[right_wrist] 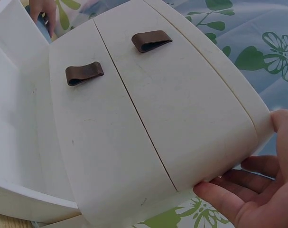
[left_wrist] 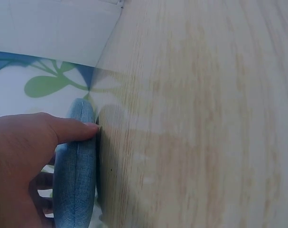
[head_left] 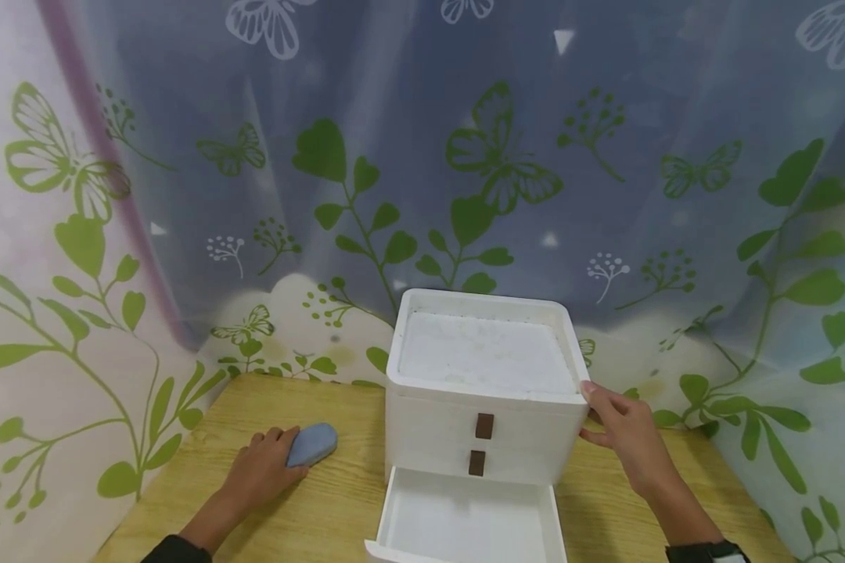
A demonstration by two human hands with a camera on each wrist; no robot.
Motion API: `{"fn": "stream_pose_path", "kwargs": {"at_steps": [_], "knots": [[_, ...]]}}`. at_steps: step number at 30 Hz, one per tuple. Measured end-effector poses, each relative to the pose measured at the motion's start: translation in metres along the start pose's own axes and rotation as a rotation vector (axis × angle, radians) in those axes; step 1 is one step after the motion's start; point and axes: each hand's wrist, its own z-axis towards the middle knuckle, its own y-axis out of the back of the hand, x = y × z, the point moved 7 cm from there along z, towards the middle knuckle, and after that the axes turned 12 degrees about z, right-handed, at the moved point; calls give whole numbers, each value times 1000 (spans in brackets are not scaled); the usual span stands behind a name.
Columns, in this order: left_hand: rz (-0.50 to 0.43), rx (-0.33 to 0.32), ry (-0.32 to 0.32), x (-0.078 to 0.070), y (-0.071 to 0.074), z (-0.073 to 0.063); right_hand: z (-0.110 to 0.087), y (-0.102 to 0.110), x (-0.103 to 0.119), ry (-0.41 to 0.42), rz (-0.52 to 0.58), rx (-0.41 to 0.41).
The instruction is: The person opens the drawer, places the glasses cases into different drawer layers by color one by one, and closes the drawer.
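Note:
On the left of the wooden table, my left hand [head_left: 264, 461] grips an oblong blue fabric case [head_left: 313, 444] with a rounded end. In the left wrist view, the thumb lies across the seamed edge of the case [left_wrist: 76, 185], and the other fingers are partly hidden behind it. A white drawer unit [head_left: 433, 426] stands to the right, its bottom drawer [head_left: 468, 520] pulled out with a bare inside. My right hand [head_left: 630, 438] holds the unit's right front corner, thumb at the top rim and fingers against the side [right_wrist: 219, 194].
Two brown tab handles [right_wrist: 84, 73] mark the closed upper drawers. The unit's top is a shallow recessed tray [head_left: 489, 297] with specks in it. Behind the wooden table [head_left: 338, 508] hangs a butterfly-and-leaf patterned curtain [head_left: 408, 117], which also borders both sides.

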Motion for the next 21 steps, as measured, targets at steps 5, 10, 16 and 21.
{"fn": "stream_pose_path", "kwargs": {"at_steps": [5,10,16,21], "knots": [[-9,7,-4,0,2,-2,0,0,-2,-17,-7,-1],[-12,8,-15,-2,6,-3,1,0,-2,-21,-6,0],[-6,9,-30,-11,15,-3,0,0,-1,-28,-2,-9],[-9,-20,-54,-21,25,-5,0,0,-1,-33,0,-5]]}}
